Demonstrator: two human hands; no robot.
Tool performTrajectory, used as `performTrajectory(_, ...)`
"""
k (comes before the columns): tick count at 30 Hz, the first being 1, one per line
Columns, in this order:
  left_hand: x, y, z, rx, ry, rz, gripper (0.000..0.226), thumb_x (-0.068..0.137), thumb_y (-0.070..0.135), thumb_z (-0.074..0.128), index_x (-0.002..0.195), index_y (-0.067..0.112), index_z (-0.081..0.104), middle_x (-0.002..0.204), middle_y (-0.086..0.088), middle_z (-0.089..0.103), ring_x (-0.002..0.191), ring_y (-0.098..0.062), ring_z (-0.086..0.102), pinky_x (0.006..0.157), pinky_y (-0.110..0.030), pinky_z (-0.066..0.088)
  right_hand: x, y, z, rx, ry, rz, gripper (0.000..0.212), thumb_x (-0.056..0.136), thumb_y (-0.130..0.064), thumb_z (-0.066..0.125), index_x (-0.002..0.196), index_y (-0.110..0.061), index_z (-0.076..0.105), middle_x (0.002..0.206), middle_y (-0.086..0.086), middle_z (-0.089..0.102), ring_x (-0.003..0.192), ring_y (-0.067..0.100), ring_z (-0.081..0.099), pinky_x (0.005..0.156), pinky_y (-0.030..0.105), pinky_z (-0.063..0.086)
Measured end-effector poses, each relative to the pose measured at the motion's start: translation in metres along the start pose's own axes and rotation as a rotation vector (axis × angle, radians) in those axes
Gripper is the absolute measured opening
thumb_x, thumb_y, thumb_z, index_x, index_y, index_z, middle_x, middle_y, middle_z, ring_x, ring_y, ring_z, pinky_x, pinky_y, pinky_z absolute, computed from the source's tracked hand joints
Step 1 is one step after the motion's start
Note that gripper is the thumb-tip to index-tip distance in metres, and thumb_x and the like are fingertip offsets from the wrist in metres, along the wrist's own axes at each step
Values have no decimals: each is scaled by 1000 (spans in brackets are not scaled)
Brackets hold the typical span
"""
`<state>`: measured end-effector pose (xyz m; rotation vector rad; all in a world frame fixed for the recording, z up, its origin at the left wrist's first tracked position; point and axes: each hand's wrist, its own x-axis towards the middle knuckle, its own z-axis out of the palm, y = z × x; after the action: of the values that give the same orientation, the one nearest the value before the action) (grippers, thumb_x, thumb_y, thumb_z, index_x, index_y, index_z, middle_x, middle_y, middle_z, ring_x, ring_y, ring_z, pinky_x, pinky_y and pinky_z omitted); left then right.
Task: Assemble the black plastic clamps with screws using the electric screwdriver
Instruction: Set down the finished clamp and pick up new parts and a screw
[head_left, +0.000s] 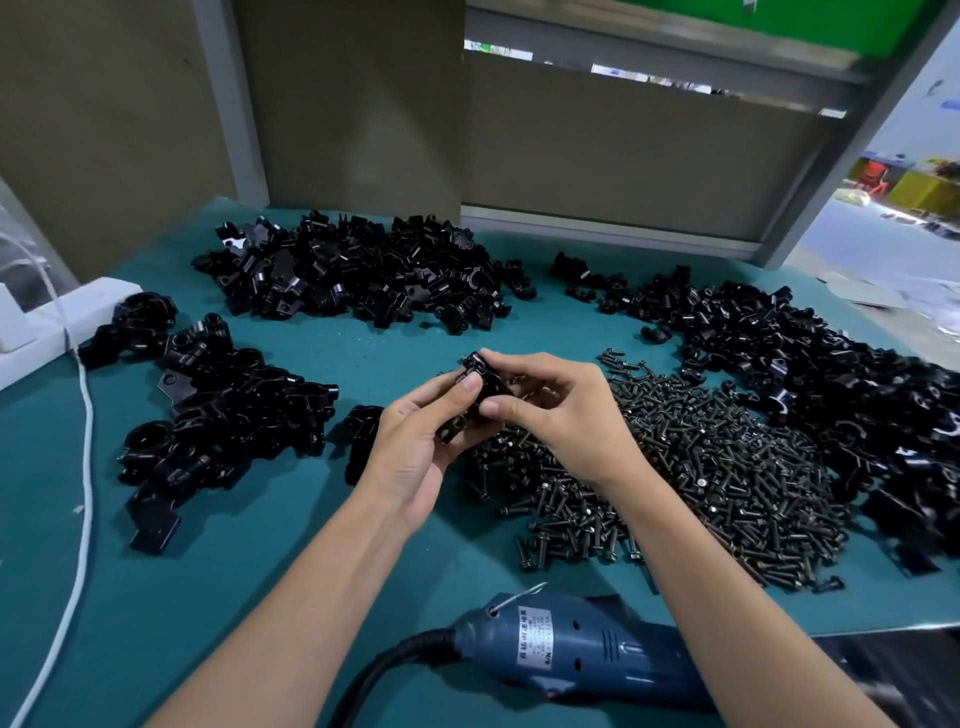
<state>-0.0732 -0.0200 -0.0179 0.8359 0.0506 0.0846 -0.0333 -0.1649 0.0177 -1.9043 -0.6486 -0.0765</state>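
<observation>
Black plastic clamp (488, 387): held off the green mat (260, 571), above the left edge of the screw pile (701, 467), between both hands.
Left hand (415, 441): fingers curled under the clamp, thumb pressing its near face.
Right hand (566, 415): pinches the clamp's right side; any screw in it is hidden.
Electric screwdriver (587, 649): blue, lying on its side nearer the person than the screw pile, untouched.
Loose clamp parts (363, 275): heaped behind the screw pile.
Ring-shaped clamps (218, 415): left of the screw pile.
</observation>
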Motion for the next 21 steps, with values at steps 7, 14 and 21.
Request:
performTrajectory(7,0,-2,4,-48,44,-45,35,74,15,71,105,-1,68,105,-17,72,95,-26,70,74,-31,61,11,9,-20,-118,197,65,27,96,-14,57,116,-30,66,109,-7,71,81,-11,60,65,9,47)
performTrajectory(14,3,-1,2,-111,90,-59,36,77,11,70,109,-4,62,114,-22,70,103,-31,69,76,-31,61,48,58,-85,-628,275,362,24,94,1,55,107,-6,74,108,11,72,93,18,63,86,27,50)
performTrajectory(21,4,-3,1,-93,86,-66,40,72,12,73,107,-3,64,107,-19,73,104,-33,67,74,-28,60,69,87,-80,-828,31,476,18,85,-20,77,91,-3,76,98,14,73,84,28,67,76,36,56)
